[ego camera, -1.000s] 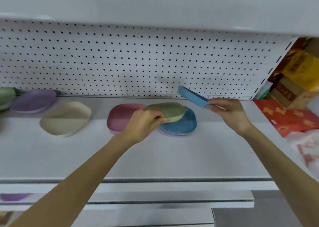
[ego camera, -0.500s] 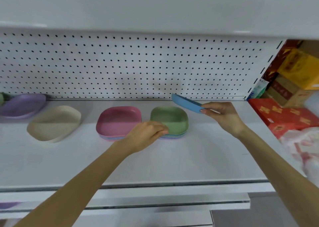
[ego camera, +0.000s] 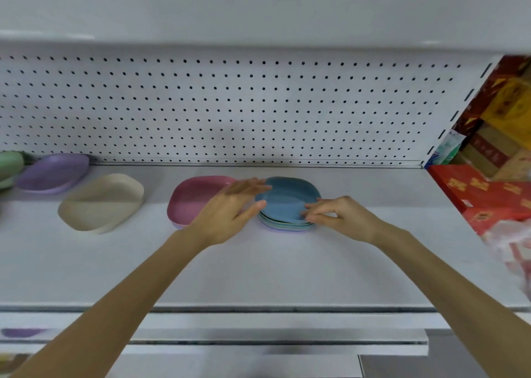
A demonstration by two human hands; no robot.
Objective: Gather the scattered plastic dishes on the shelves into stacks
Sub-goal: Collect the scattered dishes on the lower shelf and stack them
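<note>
With my right hand (ego camera: 342,215) fingers pinching the blue dish (ego camera: 287,198), left hand (ego camera: 230,208) spread, I should square it on the stack (ego camera: 283,226).

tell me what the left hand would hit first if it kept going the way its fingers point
Probably the blue plate on top of the right stack: the left hand points up and to the right, fingertips already at that plate's near left rim. Depth is hard to judge, so it might pass just over it.

Blue dish (ego camera: 287,198), pink dish (ego camera: 195,198), beige dish (ego camera: 100,202) — white dotted pegboard (ego camera: 230,110).
</note>
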